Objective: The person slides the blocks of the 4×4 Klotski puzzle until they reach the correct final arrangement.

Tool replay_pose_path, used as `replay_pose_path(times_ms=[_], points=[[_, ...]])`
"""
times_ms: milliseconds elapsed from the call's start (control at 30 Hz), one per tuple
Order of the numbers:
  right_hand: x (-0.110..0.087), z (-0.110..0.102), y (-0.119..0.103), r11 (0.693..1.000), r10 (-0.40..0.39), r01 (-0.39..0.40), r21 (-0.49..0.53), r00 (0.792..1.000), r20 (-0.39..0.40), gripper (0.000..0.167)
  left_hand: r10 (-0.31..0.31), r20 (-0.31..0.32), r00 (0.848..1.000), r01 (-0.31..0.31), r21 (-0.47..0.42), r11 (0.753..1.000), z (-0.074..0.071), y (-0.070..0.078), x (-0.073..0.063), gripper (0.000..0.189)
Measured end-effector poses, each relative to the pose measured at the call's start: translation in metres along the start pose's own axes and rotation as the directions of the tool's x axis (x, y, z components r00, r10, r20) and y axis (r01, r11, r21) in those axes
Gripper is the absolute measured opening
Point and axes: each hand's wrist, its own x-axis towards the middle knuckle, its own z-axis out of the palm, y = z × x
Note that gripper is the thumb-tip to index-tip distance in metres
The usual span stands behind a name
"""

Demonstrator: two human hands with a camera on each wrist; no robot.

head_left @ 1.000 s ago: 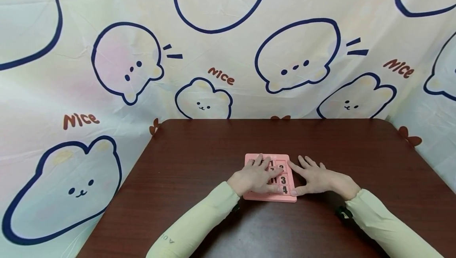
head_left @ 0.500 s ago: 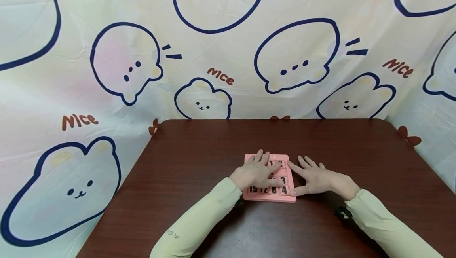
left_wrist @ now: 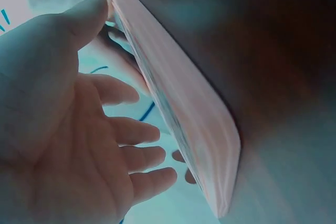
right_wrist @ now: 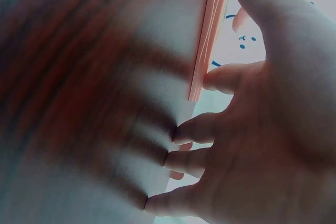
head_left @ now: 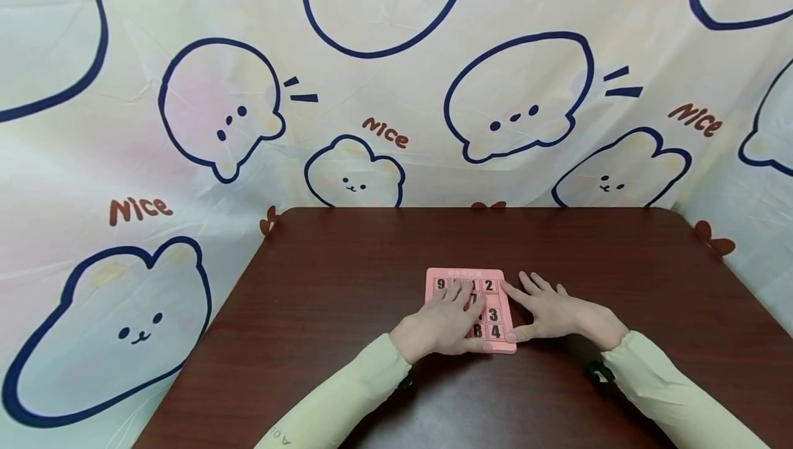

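Head view, from the left: the left hand (head_left: 438, 325) is stretched out over the pink board (head_left: 489, 273), thumb brought to the near rim; nothing is seen pinched, and whether a tile is being pressed can't be told. The board is laid flat on the dark table (head_left: 347, 256), between the two hands. And the numbered tiles (head_left: 493, 315): 9 is shown at top left, 1 and 2 at the top row's right end, 3 and 4 lower down the right column, with what looks like a bare slot beneath the 2. Counting order isn't met, so the sliding is judged unfinished; several tiles are covered, so how much is left can't be told. On the right, the right hand (head_left: 554, 312) is spread wide, nothing gripped, index and thumb set along the board's side. Left wrist view: the bare palm and the board's thickness are revealed, but no numbers. Right wrist view: fingertips are seen planted on the table, the index against the board's edge, contact barely readable from above.
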Motion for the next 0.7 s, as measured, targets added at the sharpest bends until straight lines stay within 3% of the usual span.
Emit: replay_pose_path(times_ms=[200, 333, 700], points=[[0.001, 0.000, 0.000, 1.000, -0.005, 0.005, -0.004, 1.000, -0.003, 0.107, 0.031, -0.009, 0.999, -0.031, 0.013, 0.999, 0.003, 0.012, -0.013, 0.082], [0.001, 0.000, 0.000, 1.000, -0.001, 0.001, -0.005, 1.000, 0.001, 0.107, 0.017, 0.016, 1.000, -0.017, 0.003, 1.000, 0.006, 0.017, -0.018, 0.081], [0.000, 0.000, 0.000, 1.000, -0.001, 0.001, -0.006, 1.000, 0.007, 0.107, 0.010, 0.001, 1.000, -0.010, 0.030, 0.999, 0.005, 0.017, -0.015, 0.077]])
